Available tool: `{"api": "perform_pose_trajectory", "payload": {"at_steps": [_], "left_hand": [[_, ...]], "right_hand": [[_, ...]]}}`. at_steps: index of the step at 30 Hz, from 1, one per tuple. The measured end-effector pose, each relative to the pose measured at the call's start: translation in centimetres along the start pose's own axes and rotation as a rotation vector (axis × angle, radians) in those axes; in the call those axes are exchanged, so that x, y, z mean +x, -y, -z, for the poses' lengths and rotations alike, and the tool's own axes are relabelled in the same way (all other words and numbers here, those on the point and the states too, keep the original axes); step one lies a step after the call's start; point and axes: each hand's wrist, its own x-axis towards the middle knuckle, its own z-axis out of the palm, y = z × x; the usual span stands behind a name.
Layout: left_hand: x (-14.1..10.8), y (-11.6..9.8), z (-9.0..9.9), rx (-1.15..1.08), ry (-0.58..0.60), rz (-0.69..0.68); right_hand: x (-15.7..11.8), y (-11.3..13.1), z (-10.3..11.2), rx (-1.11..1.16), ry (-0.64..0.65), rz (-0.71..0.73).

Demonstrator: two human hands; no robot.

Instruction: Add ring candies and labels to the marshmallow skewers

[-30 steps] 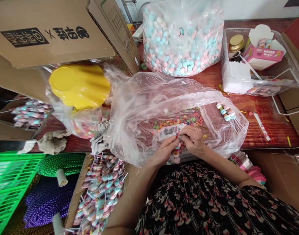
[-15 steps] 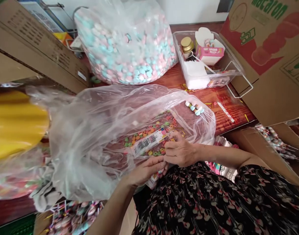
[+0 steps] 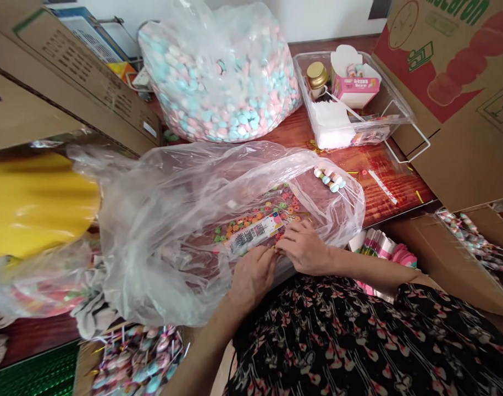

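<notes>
My left hand [image 3: 251, 278] and my right hand [image 3: 304, 247] rest on the near edge of a transparent plastic bag [image 3: 169, 220], their fingertips meeting. Whatever lies between those fingertips is too small or hidden to name. Just beyond them, a printed barcode strip [image 3: 253, 234] lies among colourful ring candies [image 3: 251, 217] seen through the plastic. Several sticks threaded with pink and blue candies [image 3: 329, 179] lie at the bag's far right corner.
A huge bag of pink and blue candies [image 3: 218, 77] stands behind, next to a plastic tray [image 3: 304, 82] holding a gold-lidded jar [image 3: 317, 75] and a pink box [image 3: 354, 82]. Cardboard cartons [image 3: 453, 99] flank the wooden table [image 3: 393, 190]. A yellow lid [image 3: 32, 206] sits left; candy sticks fill a carton [image 3: 139, 357] below.
The view has swung, shifting everything left of where it sat a second ago. The stacked candy stick seen between my hands earlier is no longer visible.
</notes>
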Motion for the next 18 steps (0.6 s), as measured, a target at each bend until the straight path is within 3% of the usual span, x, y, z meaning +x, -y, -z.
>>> {"api": "perform_pose_trajectory", "payload": {"at_steps": [2,5,7,8,10,14,16,18], "left_hand": [[0.3,-0.1,0.7,-0.309,0.111,0.195],[0.3,-0.2,2.1,-0.776,0.439,0.437],[0.2,-0.3,2.7,-0.941,0.616,0.489],[0.1,-0.3,2.8,-0.955,0.646,0.475],[-0.1,-0.6,2.5,-0.836,0.59,0.377],[-0.4,-1.8,0.8,-0.324,0.29,0.094],[-0.5,-2.1,0.0,-0.189,0.2,0.053],[-0.5,-2.1,-0.4,-0.214,0.131,0.081]], "right_hand": [[-0.5,0.2,0.3,-0.088,-0.134,0.122],[-1.3,0.0,-0.1,-0.104,-0.204,0.286],[-1.8,-0.3,-0.9,-0.07,-0.196,0.338],[-2.0,-0.4,-1.4,-0.055,-0.181,0.335],[-2.4,-0.3,-2.2,-0.037,-0.137,0.259],[-2.8,0.3,-2.6,0.026,-0.053,-0.015],[-2.9,0.2,-1.8,0.062,-0.04,-0.069],[-2.8,-0.9,-0.5,0.083,-0.054,-0.088]]}}
